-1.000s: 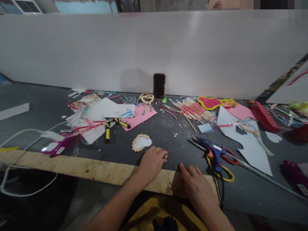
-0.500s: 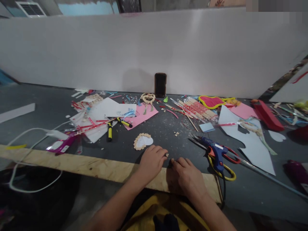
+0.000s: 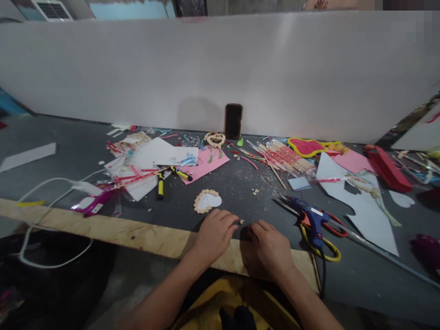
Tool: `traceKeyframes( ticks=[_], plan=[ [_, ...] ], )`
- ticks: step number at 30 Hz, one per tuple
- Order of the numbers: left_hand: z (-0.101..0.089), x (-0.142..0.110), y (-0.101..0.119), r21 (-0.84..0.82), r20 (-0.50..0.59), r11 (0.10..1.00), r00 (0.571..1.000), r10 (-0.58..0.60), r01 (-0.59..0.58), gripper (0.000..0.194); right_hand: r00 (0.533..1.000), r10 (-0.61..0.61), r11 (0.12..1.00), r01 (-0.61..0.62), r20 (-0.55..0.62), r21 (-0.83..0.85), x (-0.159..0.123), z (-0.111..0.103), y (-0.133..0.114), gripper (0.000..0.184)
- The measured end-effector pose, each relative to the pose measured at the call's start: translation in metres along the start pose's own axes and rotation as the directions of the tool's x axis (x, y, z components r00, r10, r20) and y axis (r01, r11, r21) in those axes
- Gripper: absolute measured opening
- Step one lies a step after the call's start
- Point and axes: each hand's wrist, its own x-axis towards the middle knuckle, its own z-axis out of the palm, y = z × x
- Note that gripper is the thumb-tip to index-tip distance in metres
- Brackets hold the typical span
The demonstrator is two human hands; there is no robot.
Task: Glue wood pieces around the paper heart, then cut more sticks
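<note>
My left hand point(image 3: 216, 233) rests at the front edge of the dark tabletop, its fingers bent and drawn together. Just beyond its fingertips is a little cluster of beige pieces point(image 3: 241, 222). My right hand point(image 3: 271, 243) is opposite, fingers curled inward and closed; whatever they pinch is hidden. Above my left hand lies a white paper heart point(image 3: 210, 200), whose left part is bordered by small beige crumb-like pieces point(image 3: 197, 204). More loose beige bits point(image 3: 255, 191) lie in a small pile farther back. To the right, a blue glue gun point(image 3: 311, 220) lies across scissors point(image 3: 333, 250).
Yellow-black pliers point(image 3: 160, 185), pink paper point(image 3: 209, 165) and white sheets point(image 3: 151, 156) lie left. A phone point(image 3: 233, 121) leans on the back panel. Wrapped sticks point(image 3: 283, 156), a red box-like piece point(image 3: 393, 169) and cut paper point(image 3: 371, 220) are right. A white cable point(image 3: 29, 229) hangs over the left edge.
My left fingertips have drawn back slightly from the small beige pieces, which now show more plainly. My right hand's fingers have curled in more. The view has shifted a little.
</note>
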Motion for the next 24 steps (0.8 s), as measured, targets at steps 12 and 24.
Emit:
traceKeyframes(
  ticks=[12,24],
  plan=[
    [0.001,-0.003,0.0,-0.033,-0.032,0.999,0.999,-0.019,0.018,0.02,0.996,-0.093,0.996,0.093,0.017,0.017,-0.001,0.001,-0.009,0.013],
    [0.007,0.001,0.005,0.013,0.036,0.999,0.999,0.029,-0.03,0.021,0.974,0.198,0.976,-0.186,-0.107,0.116,-0.028,-0.014,0.045,0.018]
  ],
)
